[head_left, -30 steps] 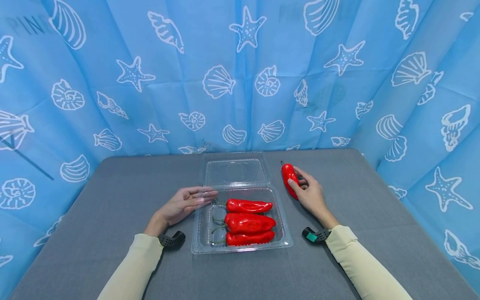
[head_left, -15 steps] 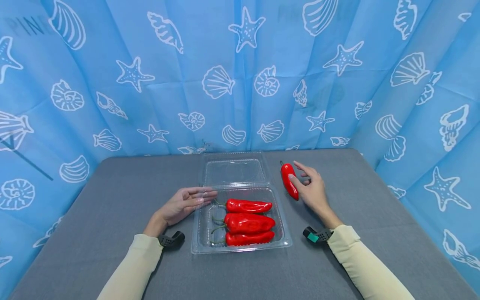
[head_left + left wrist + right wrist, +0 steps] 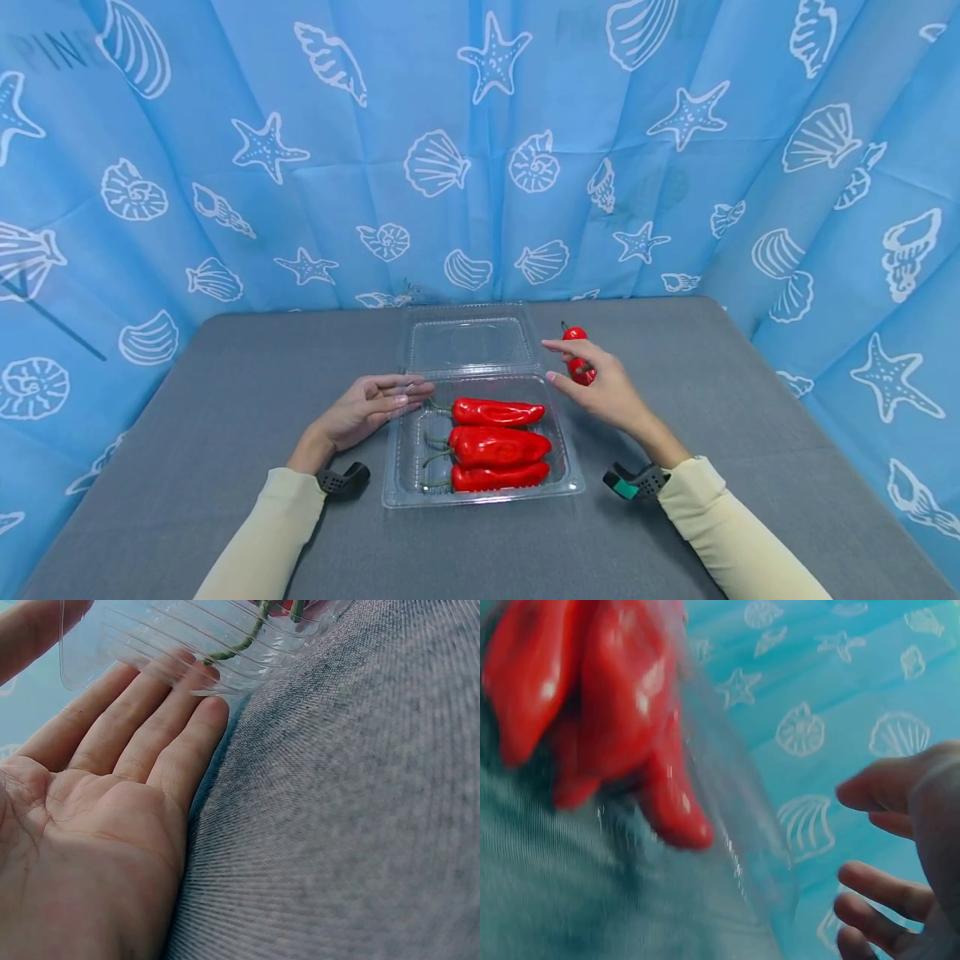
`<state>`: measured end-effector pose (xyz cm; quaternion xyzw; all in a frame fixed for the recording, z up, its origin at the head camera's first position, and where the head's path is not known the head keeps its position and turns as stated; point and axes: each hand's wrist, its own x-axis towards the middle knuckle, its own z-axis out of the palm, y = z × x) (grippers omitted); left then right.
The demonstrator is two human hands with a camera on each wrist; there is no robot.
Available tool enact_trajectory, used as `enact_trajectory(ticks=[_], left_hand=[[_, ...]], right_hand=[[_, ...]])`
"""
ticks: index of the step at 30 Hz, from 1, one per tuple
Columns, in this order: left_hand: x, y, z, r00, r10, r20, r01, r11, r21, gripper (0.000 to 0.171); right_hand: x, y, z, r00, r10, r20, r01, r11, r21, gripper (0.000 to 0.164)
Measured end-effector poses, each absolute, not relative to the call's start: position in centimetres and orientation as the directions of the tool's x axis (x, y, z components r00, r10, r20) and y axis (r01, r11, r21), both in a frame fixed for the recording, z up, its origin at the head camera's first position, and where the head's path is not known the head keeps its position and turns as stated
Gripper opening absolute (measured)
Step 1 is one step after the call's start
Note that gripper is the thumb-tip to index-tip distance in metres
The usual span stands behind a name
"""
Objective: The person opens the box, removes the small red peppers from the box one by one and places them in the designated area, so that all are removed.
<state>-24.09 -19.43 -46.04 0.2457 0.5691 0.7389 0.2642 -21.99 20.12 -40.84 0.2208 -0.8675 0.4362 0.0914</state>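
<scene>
A clear plastic clamshell box (image 3: 412,454) lies with its lid (image 3: 468,342) folded back. Inside are red peppers with green stems, one pepper (image 3: 498,412) at the back and others in front. My left hand (image 3: 367,410) rests at the box's left rim. In the left wrist view its fingers are straight, with fingertips (image 3: 214,712) against the clear wall and a stem visible inside. My right hand (image 3: 603,387), fingers apart and holding nothing, hovers right of the box. It partly hides a loose red pepper (image 3: 581,373) on the table.
Grey cloth covers the table (image 3: 240,467). A blue curtain (image 3: 480,208) printed with white shells and starfish hangs behind and at both sides. Each wrist wears a black band (image 3: 636,482).
My right hand has let go of the loose pepper and moved left towards the box, leaving the pepper on the table. The left hand has not moved.
</scene>
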Motion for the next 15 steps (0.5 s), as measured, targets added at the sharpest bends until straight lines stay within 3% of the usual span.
enact_trajectory(ticks=[15], left_hand=[[-24.1, -19.4, -46.1, -0.744, 0.665, 0.068, -0.079, -0.189, 0.979, 0.052]], right_hand=[[-19.2, 17.3, -39.2, -0.732, -0.637, 0.241, -0.549, 0.344, -0.762, 0.057]])
